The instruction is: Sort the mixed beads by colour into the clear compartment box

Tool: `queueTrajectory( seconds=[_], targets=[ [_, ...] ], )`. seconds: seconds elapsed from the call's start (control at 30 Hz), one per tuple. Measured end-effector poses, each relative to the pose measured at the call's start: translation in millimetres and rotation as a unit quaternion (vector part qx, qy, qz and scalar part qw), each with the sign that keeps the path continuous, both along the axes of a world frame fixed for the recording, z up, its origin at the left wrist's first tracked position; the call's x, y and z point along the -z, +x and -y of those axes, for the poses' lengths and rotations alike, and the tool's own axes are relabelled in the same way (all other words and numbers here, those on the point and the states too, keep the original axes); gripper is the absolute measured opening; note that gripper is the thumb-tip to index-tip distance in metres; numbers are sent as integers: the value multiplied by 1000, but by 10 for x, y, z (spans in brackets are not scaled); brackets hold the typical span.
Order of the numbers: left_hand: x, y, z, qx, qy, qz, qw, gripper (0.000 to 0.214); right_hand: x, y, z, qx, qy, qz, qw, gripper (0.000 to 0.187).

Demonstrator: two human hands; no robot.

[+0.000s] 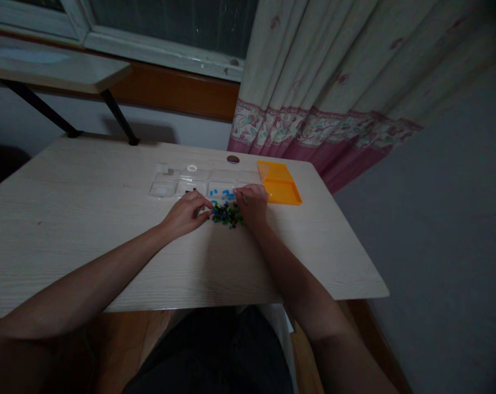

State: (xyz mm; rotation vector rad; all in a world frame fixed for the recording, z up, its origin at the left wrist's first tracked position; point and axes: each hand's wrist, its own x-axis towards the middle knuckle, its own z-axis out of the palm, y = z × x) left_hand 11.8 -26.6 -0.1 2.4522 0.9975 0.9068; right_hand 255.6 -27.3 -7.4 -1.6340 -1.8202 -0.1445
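Note:
A heap of small blue, green and dark pieces [227, 214] lies on the table between my two hands. My left hand [186, 214] is at the heap's left side, thumb and forefinger slightly apart at its edge. My right hand [254, 205] reaches over the heap's right side, its fingers bent together by the near edge of a clear divided tray [162, 191]. Whatever those fingertips hold is too small to make out. Loose blue pieces [227, 194] lie in the tray compartment beside them. A few dark pieces [190, 191] sit in the compartment to its left.
An orange open case [282, 191] lies at the tray's right end. Behind the tray is a small dark oval thing [233, 159]. A raised shelf [67, 68] on black legs stands back left. A curtain [313, 109] hangs behind the pale table [108, 219].

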Motion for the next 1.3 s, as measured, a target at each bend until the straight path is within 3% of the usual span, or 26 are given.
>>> queueTrajectory(
  seconds=[0.37,1.3],
  targets=[
    [99,-12,-33,20,31,-55,998,21,-7,-11,14,-8,5,-9,1000,27],
    [18,6,10,28,45,-89,995,27,-45,-23,38,-29,-14,-20,999,25]
  ],
)
